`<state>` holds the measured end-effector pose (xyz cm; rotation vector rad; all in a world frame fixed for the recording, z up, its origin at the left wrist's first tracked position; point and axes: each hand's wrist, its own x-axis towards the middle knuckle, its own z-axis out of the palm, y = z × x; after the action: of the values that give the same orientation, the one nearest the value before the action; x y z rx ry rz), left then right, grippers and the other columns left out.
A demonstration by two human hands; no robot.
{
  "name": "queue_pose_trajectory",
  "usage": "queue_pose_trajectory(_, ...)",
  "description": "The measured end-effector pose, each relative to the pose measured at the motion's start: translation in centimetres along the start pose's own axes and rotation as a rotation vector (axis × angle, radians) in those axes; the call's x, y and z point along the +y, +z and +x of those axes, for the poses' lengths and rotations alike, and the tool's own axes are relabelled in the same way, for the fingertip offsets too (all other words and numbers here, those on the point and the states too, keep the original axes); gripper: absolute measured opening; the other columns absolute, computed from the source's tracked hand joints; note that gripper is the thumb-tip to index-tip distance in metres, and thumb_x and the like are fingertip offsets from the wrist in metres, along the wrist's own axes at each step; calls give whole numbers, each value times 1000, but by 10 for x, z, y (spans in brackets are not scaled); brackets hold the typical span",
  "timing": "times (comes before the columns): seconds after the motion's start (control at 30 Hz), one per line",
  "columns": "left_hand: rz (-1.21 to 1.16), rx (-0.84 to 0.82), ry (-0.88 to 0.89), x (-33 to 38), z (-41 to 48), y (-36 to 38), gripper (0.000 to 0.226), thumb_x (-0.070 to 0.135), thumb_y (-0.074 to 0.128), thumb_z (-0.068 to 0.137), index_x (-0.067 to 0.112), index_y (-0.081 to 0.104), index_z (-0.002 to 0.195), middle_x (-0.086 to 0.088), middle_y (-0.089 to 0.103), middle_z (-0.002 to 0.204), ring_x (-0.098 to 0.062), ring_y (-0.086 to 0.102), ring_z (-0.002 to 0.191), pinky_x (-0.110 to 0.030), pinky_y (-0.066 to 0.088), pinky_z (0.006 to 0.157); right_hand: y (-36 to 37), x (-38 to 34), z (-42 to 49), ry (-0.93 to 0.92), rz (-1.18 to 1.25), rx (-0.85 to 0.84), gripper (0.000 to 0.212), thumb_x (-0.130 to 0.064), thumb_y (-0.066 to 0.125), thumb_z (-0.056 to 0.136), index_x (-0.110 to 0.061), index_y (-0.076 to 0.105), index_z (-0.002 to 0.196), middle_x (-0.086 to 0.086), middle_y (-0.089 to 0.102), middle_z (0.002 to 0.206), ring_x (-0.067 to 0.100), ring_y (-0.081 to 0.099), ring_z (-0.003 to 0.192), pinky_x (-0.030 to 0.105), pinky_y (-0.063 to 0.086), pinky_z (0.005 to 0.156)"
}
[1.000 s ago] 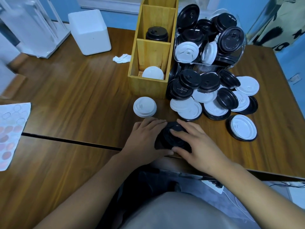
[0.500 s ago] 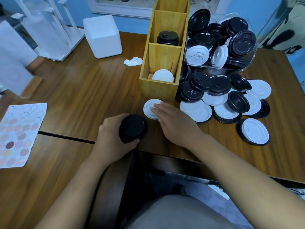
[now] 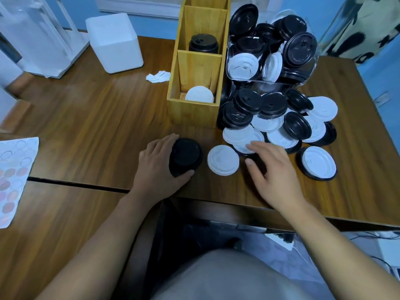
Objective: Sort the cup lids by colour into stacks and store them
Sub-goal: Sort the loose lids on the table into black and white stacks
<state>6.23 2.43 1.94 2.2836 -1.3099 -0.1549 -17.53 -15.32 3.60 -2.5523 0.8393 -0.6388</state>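
L hand (image 3: 160,167) grasps black stack (image 3: 186,155) from its left side: fingers curled over the far edge, thumb round the near edge. Stack sits on table (image 3: 97,126), close to the front edge.

R hand (image 3: 276,174) released, fingers spread & loose, holding nothing. Fingertips reach the nearest white lids of pile (image 3: 279,118); contact or not, can't tell. Thumb over bare wood.

Single white lid (image 3: 223,160) flat on table btw the 2 hands, just beside black stack, small gap.

Pile: black + white lids mixed, overlapping, right of organiser (image 3: 192,113), in front of clear jar (image 3: 303,68) lying on its side. Jar holds more lids, both colours. At pile's near-right edge, nested pair (image 3: 318,162): white lid inside a black one.

Organiser: wood, compartments in a row front to back. Nearest has stored white lids (image 3: 199,95), low down. Next has stored black lids (image 3: 203,43), taller. Farthest: contents not visible.

Also on table: white box (image 3: 114,42) far left, crumpled tissue (image 3: 158,76) left of organiser, sheet (image 3: 15,174) w/ printed circles at left edge.
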Motion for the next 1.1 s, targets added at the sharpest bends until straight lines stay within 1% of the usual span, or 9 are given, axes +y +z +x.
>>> queue_pose_trajectory(0.27, 43, 10, 38, 6, 0, -1, 95, 58, 80, 73, 23, 39, 151, 7, 38, 156, -20, 35, 141, -46, 34, 111, 5, -2, 46, 112, -253, -144, 57, -53, 68, 87, -19, 58, 132, 1, 60, 126, 26, 48, 121, 42, 48, 96)
queue_pose_trajectory(0.37, 55, 16, 58, 7, -2, 0, 91, 56, 80, 74, 22, 41, 149, 6, 41, 154, -21, 36, 140, -47, 36, 112, 3, 2, 35, 99, -185, -120, 47, -49, 70, 87, -22, 62, 125, -2, 65, 111, 21, 50, 118, 41, 49, 94)
queue_pose_trajectory(0.5, 49, 19, 64, 7, -2, -1, 89, 55, 80, 75, 22, 43, 148, 7, 42, 153, -20, 37, 139, -45, 36, 111, -4, 17, 28, 46, -36, -82, 24, -50, 67, 88, -27, 69, 95, -10, 66, 96, 17, 58, 103, 44, 48, 92)
queue_pose_trajectory(0.6, 51, 19, 76, 8, -2, -1, 88, 55, 80, 74, 21, 44, 147, 7, 43, 152, -21, 38, 138, -45, 37, 109, -15, 23, 26, -34, 39, -39, 13, -35, 76, 88, -24, 70, 87, -10, 67, 103, 18, 59, 107, 46, 46, 96)
queue_pose_trajectory(0.7, 46, 25, 93, 8, -3, -1, 87, 52, 82, 74, 20, 46, 147, 6, 43, 151, -23, 37, 139, -46, 36, 111, -40, 20, 19, -46, 105, -12, 10, -30, 75, 89, -22, 70, 88, -12, 68, 105, 15, 60, 108, 33, 45, 98)
queue_pose_trajectory(0.8, 46, 80, 190, 14, -7, 1, 80, 45, 84, 74, 15, 53, 142, 1, 47, 149, -26, 37, 140, -47, 33, 115, -66, 20, 5, 207, 381, 8, 8, -21, 70, 94, -22, 66, 86, -15, 69, 85, 4, 62, 85, 16, 45, 80)
queue_pose_trajectory(0.87, 32, 125, 309, 28, -12, 7, 69, 40, 82, 78, 10, 60, 135, -4, 51, 146, -30, 41, 139, -47, 34, 115, -75, 26, -6, 384, 573, 72, 12, -15, 64, 98, -18, 65, 86, -9, 63, 74, 7, 57, 73, 21, 46, 76)
queue_pose_trajectory(1.0, 13, 114, 477, 60, -20, 26, 52, 36, 76, 85, 6, 66, 126, -9, 56, 142, -31, 46, 136, -43, 37, 115, -80, 34, -23, 796, 910, 177, 17, -22, 56, 103, -13, 67, 93, 4, 73, 92, 19, 66, 89, 38, 56, 81)
queue_pose_trajectory(1.1, -36, 14, 465, 73, -17, 35, 53, 37, 73, 89, 6, 62, 130, -9, 52, 145, -28, 44, 137, -40, 37, 116, -72, 42, -32, 967, 862, 88, 21, -25, 57, 103, -9, 70, 103, 9, 76, 104, 26, 72, 103, 37, 61, 81)
